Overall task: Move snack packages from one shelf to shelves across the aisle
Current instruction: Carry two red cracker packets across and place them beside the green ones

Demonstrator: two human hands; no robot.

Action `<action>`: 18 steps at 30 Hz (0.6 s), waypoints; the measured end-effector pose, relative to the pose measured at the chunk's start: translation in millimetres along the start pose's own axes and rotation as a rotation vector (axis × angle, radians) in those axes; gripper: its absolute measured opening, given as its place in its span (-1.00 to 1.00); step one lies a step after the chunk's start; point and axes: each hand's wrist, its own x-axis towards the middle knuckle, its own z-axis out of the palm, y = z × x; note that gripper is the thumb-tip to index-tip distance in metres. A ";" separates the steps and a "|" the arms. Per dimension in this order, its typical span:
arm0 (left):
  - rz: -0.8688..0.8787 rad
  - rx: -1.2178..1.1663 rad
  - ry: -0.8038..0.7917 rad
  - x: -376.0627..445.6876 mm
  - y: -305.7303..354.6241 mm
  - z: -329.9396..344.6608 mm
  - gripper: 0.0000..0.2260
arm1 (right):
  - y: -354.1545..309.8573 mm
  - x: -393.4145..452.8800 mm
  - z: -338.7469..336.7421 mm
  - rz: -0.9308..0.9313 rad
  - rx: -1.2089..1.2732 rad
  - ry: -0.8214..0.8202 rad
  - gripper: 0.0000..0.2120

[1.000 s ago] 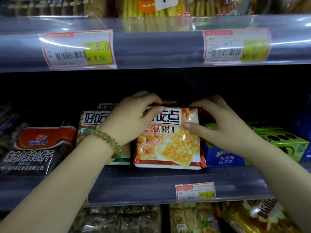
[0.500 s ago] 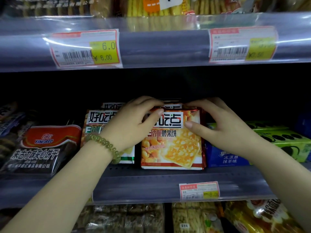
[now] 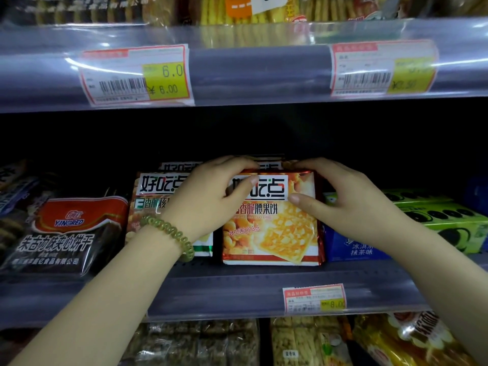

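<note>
A red and orange cracker package [image 3: 274, 228] stands upright on the middle shelf [image 3: 211, 289]. My left hand [image 3: 208, 199], with a green bead bracelet at the wrist, grips its top left corner, thumb on the front. My right hand [image 3: 340, 202] holds its top right edge, thumb across the front label. More packages of the same kind stand behind it, mostly hidden. A green-trimmed package of the same brand [image 3: 155, 196] stands just to the left, partly behind my left hand.
A dark Yinored biscuit bag [image 3: 63, 233] lies at the left. Blue and green boxes [image 3: 435, 223] lie at the right. The upper shelf edge [image 3: 250, 72] with price tags hangs close overhead. Snack bags [image 3: 303, 342] fill the shelf below.
The view has drifted so everything sits slightly lower and to the right. Both hands have stayed on the cracker package, which now stands straighter against the row behind.
</note>
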 end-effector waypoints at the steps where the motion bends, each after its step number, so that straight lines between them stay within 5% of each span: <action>1: -0.002 -0.003 0.006 -0.5 0.3 -0.5 -0.72 | -0.6 -0.1 -0.1 -0.006 -0.007 0.013 -0.46; 13: 0.093 -0.001 0.002 -21.0 6.8 -7.2 -0.61 | -17.0 -16.7 -2.2 -0.170 -0.178 0.159 -0.56; 18: 0.120 0.006 -0.008 -34.0 10.5 -10.8 -0.55 | -26.6 -28.1 0.1 -0.182 -0.192 0.098 -0.51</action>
